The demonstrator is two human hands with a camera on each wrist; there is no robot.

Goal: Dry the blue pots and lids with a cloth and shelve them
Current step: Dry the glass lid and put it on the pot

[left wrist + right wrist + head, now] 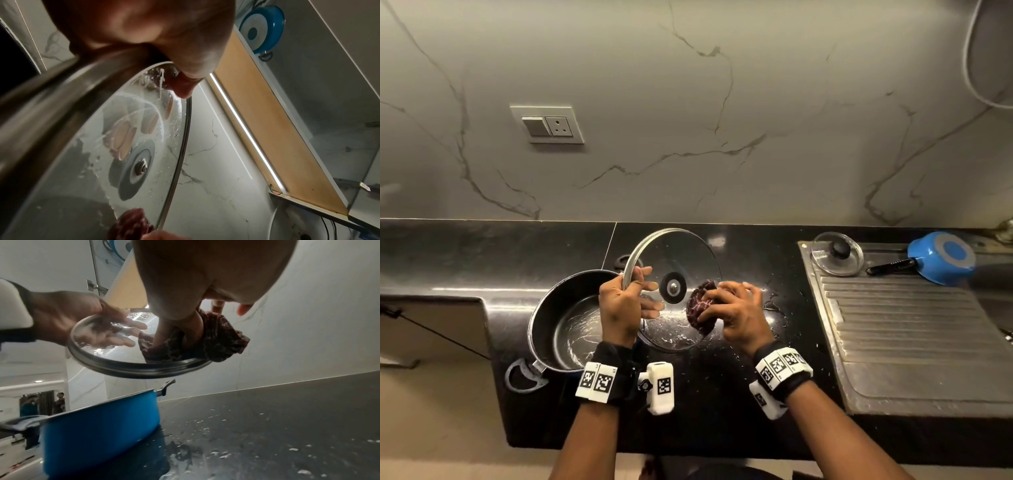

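**Wiping the big glass lid over the wet bench**

Black polished stone runs under a pale marble-veined wall, and the bench (722, 394) is speckled with water drops near its middle. Above it the left hand (619, 308) holds the large round glass lid with a steel rim (681, 253) tilted up on edge, thumb hooked over the rim and straight fingers spread flat behind the glass. The right hand (736, 315) is clenched round a bunched dark maroon knitted cloth (700, 306), pressing it against the lid's underside, right of the black centre washer.

My guess is that drying this lid is under way: beads and streaks still cling to the glass, mostly on the lower half. The next move seems to call for sweeping the cloth across that half and round the rim, turning the lid in the left hand.

Below, toward the bench's left front edge, stands the wide blue enamel pot with a dark interior (566, 322), open, its base gleaming with wet streaks. At the right end, on the ribbed steel draining board (914, 329), lie a small glass lid with a black knob (837, 254) and an upturned blue saucepan with a black handle (941, 258). Another blue pan (262, 29) already sits on the shelf overhead. Glass wet like this will be slippery.
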